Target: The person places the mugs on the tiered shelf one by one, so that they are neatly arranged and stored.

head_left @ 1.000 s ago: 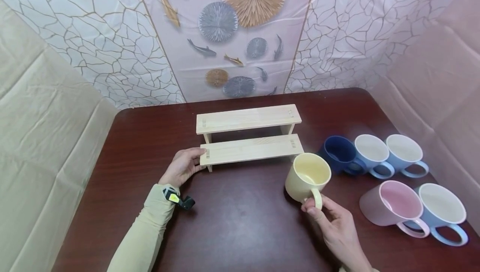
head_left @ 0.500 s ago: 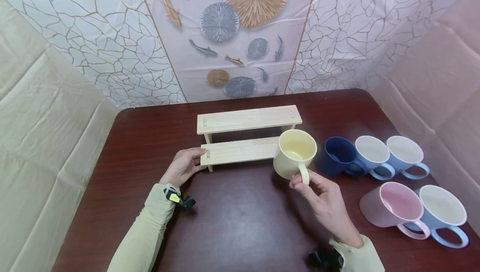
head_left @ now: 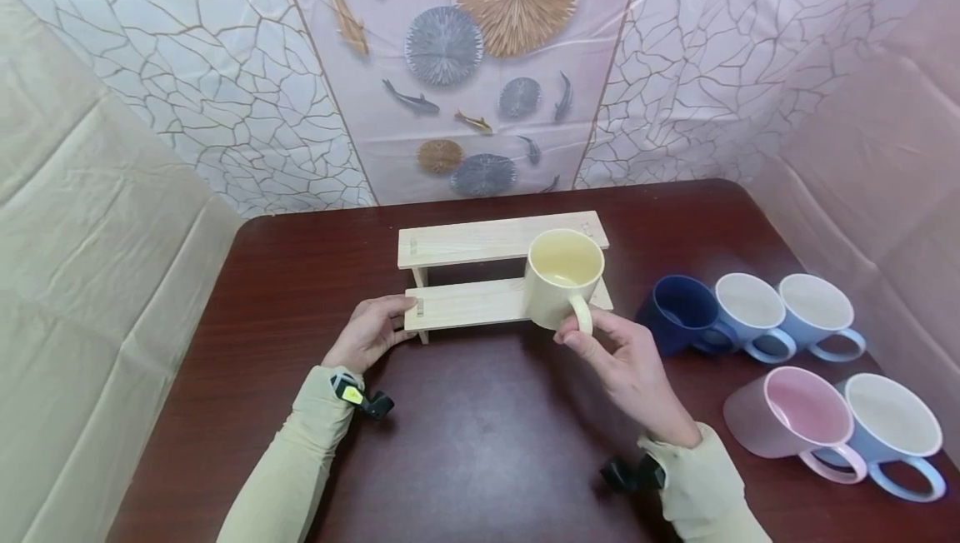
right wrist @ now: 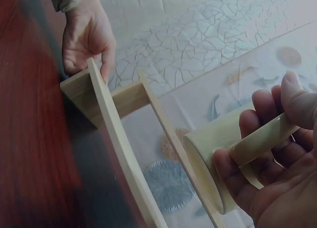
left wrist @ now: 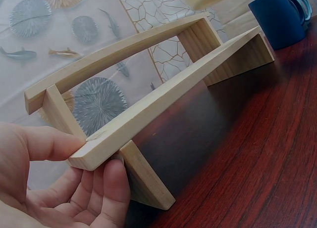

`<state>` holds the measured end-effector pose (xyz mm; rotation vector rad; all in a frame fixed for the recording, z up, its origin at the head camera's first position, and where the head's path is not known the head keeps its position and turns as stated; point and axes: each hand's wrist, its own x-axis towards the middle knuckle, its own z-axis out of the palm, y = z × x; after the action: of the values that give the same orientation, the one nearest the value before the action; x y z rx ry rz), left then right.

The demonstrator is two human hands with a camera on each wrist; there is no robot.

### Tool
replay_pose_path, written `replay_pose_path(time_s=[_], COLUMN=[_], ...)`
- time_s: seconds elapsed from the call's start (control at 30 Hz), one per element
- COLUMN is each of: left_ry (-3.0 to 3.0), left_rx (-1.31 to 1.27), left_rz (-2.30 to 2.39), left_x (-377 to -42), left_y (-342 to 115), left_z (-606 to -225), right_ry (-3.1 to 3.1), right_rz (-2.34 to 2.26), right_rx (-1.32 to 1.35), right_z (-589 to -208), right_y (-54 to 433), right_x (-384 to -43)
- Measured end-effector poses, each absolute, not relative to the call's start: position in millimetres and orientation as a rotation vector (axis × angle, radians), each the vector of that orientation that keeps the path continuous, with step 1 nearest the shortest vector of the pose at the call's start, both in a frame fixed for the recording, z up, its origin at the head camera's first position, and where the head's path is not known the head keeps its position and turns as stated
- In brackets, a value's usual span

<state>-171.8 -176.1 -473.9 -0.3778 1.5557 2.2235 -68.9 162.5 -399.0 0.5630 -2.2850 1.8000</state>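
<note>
Yellow mug [head_left: 561,278] is in the right hand [head_left: 626,368], its body just beyond the fingertips, which curl round and pinch its handle [head_left: 581,316].

At the left, the left hand [head_left: 369,333] pinches the left end of the rack's lower board [head_left: 467,304], 1 digit on top and the others bent beneath. The wooden rack [head_left: 480,241] has 2 tiers, the back 1 higher. Toward its right end, the yellow mug covers part of both tiers, mouth up; whether it touches wood, I cannot tell.

Farther right on the table [head_left: 480,451] stand a navy mug [head_left: 671,320], then 2 pale blue mugs [head_left: 750,306]; nearer the person, a pink mug [head_left: 786,414] and 1 more pale blue mug [head_left: 891,420].
</note>
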Motion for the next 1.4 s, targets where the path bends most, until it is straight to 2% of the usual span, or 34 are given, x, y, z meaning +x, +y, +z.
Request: replay_pose_path(time_s=[0.23, 0.43, 0.77, 1.4], left_ry=[1.577, 1.601, 1.588, 1.594], left_rx=[-0.380, -0.325, -0.368, -0.431], left_rz=[2.222, 2.223, 2.229, 2.236], left_x=[-172, -170, -171, -171], left_y=[-175, -177, -177, -176], left_z=[-473, -474, -474, -473], right_ry=[-2.293, -2.323, -2.297, -2.247], right_rz=[1.773, 1.774, 1.919, 1.975], right_rx=[0.620, 0.629, 0.563, 0.727], right_z=[-368, -357, -352, -359], right_y=[139, 123, 99, 55], right_x=[-80, -97, -120, -158])
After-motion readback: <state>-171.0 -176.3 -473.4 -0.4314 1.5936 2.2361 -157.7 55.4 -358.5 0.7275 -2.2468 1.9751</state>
